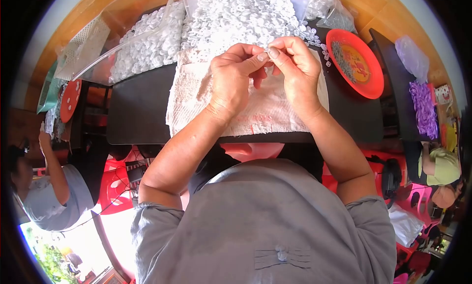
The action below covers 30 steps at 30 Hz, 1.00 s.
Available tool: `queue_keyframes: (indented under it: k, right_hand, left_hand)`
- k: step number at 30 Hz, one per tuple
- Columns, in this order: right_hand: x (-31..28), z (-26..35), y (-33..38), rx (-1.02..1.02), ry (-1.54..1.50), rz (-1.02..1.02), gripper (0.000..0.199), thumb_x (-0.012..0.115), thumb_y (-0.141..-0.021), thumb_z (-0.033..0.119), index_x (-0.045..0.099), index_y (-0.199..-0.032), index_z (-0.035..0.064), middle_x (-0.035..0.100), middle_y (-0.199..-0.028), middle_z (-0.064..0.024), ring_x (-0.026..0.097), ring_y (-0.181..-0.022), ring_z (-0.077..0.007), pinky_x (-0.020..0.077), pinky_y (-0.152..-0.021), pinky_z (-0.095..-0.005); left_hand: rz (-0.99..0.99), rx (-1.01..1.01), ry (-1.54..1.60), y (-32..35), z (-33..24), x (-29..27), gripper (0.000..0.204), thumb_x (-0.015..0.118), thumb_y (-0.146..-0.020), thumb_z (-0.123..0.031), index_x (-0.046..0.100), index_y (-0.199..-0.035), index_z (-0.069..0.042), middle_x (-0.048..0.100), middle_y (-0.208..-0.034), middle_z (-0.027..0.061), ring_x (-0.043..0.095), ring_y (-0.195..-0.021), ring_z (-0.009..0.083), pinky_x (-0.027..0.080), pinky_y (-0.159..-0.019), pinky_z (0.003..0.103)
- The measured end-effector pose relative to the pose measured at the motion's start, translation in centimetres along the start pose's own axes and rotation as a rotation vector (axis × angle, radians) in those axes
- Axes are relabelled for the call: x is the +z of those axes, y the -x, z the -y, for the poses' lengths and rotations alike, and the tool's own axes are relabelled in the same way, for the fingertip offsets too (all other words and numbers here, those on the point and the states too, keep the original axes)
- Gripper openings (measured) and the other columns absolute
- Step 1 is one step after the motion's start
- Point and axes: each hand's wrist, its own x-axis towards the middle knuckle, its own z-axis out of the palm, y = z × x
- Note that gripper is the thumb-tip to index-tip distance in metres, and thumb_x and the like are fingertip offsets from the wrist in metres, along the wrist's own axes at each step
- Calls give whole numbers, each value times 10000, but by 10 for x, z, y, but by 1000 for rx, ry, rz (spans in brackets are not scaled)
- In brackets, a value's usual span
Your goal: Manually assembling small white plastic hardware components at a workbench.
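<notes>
Pinches with the left hand, thumb and forefinger drawn nearly together at the tips; has there, right at the grip and above the towel, a small whitish piece, mostly hidden; closes on it from the other side with the right hand, just as tightly. Seems light and probably stiff, perhaps a little slippery; likely easy to drop for its smallness, so best taken by the outer edges between thumb and forefinger. Cannot tell its exact shape, nor how fragile.

Well to the left of the grip, a clear, hard-walled plastic container with loose white pieces showing through; nearer on that side, a smooth, dark tabletop. Beneath the grip, a pale towel, soft, nubby and creased, with faint reddish print. Just beyond the grip, a heap of white pieces, small, rounded and apparently plastic. Farther off to the right, a thin, crinkled transparent bag; near the grip on that side, a round, shallow red plate, glossy, with slender gray bits, perhaps metal.
</notes>
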Motion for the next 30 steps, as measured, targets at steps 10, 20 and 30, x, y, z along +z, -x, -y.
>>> queue_keyframes:
  k: [10, 20, 30]
  right_hand:
    - [-7, 3, -1, -51, 207, 65, 62, 595, -921, 70, 607, -967, 31, 608, -838, 8, 557, -720, -50, 436, -595, -191]
    - [-8, 1, -2, -178, 371, 66, 21, 606, -904, 43, 607, -906, 22, 581, -709, 17, 500, -615, -34, 405, -529, -185]
    - [0, -14, 2, -144, 325, 94, 22, 594, -901, 25, 608, -885, 21, 590, -710, 21, 513, -612, -30, 387, -502, -185]
  left_hand:
    - [18, -23, -22, -4, 0, -6, 87, 583, -923, -47, 586, -962, 31, 636, -818, 102, 594, -627, 142, 451, -501, 252]
    - [0, 12, -90, 0, -1, -2, 74, 589, -912, -26, 590, -955, 34, 631, -801, 90, 571, -612, 123, 430, -485, 234]
    - [-116, 1, -184, 4, 0, -2, 37, 603, -870, 13, 605, -890, 45, 610, -721, 76, 533, -552, 107, 382, -442, 222]
